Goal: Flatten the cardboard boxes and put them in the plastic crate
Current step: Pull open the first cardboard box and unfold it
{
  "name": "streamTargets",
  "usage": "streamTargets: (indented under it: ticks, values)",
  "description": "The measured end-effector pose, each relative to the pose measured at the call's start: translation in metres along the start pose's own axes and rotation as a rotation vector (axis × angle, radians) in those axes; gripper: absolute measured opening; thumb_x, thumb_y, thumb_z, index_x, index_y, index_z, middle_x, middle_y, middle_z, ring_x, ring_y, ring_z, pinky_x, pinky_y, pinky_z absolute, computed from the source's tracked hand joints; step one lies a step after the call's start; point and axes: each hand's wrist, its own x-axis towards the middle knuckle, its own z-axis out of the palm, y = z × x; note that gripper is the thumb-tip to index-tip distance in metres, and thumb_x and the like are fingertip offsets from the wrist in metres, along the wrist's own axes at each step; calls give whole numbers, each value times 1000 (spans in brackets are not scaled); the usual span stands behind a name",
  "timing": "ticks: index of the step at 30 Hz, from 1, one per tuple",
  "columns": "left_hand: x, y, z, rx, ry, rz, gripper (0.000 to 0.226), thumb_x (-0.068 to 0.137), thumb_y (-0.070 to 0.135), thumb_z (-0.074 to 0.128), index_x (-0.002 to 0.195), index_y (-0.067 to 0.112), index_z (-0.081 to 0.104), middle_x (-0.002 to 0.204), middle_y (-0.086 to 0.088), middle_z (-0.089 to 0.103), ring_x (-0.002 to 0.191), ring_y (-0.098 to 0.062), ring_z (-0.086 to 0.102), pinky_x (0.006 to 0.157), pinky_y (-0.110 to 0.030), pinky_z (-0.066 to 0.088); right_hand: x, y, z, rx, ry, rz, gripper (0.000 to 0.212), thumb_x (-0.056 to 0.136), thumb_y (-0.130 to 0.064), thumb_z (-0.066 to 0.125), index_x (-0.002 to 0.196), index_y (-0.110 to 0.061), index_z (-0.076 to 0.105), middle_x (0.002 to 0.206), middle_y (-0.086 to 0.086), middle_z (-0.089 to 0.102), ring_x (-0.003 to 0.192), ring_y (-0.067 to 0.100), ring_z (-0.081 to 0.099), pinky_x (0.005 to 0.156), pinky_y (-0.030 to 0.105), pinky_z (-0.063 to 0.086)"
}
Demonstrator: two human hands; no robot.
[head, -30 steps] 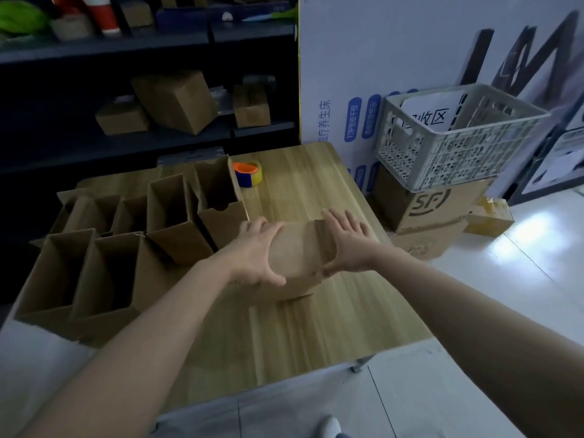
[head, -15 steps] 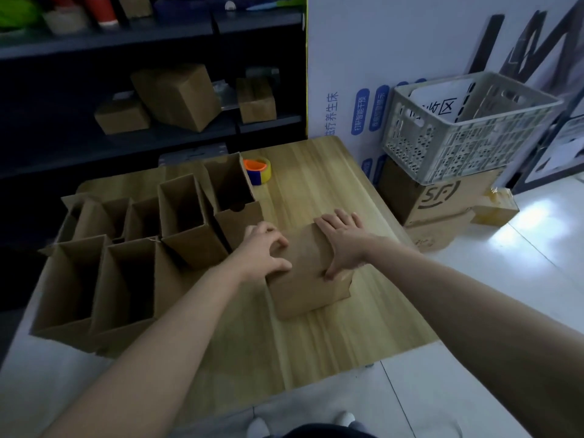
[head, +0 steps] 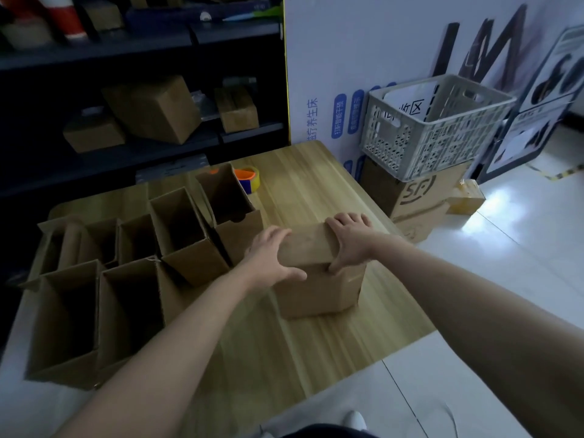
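Note:
A brown cardboard box (head: 316,286) stands on the wooden table (head: 316,191), just right of centre. My left hand (head: 268,257) grips its top left edge, thumb on the near face. My right hand (head: 349,241) grips the top right edge, fingers over the far side and thumb at the near corner. Several open cardboard boxes (head: 132,263) stand in rows on the left half of the table. The white plastic crate (head: 436,128) sits off the table to the right, on top of stacked cartons.
A roll of tape (head: 249,178) lies at the back of the table behind the open boxes. The crate rests on an SF carton (head: 414,197) on the floor. Dark shelves (head: 142,128) with more boxes stand behind the table. A white board (head: 363,42) leans at the back.
The box between my hands went from lying low under my palms to standing upright. Both hands shifted from pressing its top to gripping its upper edges.

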Motion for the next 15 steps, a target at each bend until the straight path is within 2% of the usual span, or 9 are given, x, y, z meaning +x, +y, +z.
streamTargets:
  ticks: [2, 4, 6, 8, 10, 13, 15]
  values:
    - [-1, -6, -4, -234, -17, -58, 108, 66, 38, 82, 146, 38, 10, 153, 9, 8, 140, -22, 20, 111, -45, 29, 2, 3, -10, 98, -64, 66, 116, 52, -69, 73, 146, -23, 23, 143, 4, 29, 133, 29, 25, 113, 48, 19]
    - [-3, -11, -3, -369, -59, -74, 115, 64, 35, 85, 147, 39, 5, 156, 3, 10, 141, -24, 19, 110, -43, 28, 2, 9, -19, 252, -186, 118, 109, 52, -67, 75, 142, -22, 33, 138, 2, 37, 125, 25, 37, 104, 42, 34]
    - [-3, -16, -2, -503, -141, -86, 118, 62, 35, 86, 147, 40, 4, 153, -3, 22, 139, -26, 26, 111, -42, 30, 2, 17, -21, 460, -346, 140, 100, 54, -59, 78, 138, -18, 42, 135, -1, 48, 120, 22, 47, 100, 37, 40]
    - [-4, -21, -1, -631, -196, -113, 119, 60, 35, 88, 147, 37, 6, 140, -4, 39, 125, -23, 44, 104, -42, 41, 1, 23, -20, 689, -505, 109, 84, 59, -48, 81, 129, -10, 55, 120, 2, 65, 108, 22, 63, 92, 32, 49]
    - [-3, -23, 0, -760, -223, -133, 112, 58, 34, 86, 145, 33, 16, 129, -3, 47, 113, -21, 53, 93, -39, 50, 1, 25, -15, 825, -605, 93, 71, 63, -41, 81, 122, -8, 60, 111, 6, 70, 102, 23, 67, 89, 32, 52]
    - [-1, -25, 3, -879, -249, -145, 102, 52, 41, 83, 138, 38, 29, 126, -3, 51, 108, -22, 58, 77, -30, 55, 1, 29, -9, 903, -630, 97, 69, 64, -40, 79, 121, -7, 60, 112, 7, 70, 104, 23, 66, 93, 34, 51]
    - [1, -27, 6, -874, -226, -180, 104, 49, 44, 83, 139, 40, 29, 126, -1, 50, 108, -22, 56, 81, -33, 54, 0, 29, -8, 901, -588, 105, 72, 64, -42, 78, 123, -7, 60, 115, 6, 69, 106, 23, 65, 97, 35, 48]
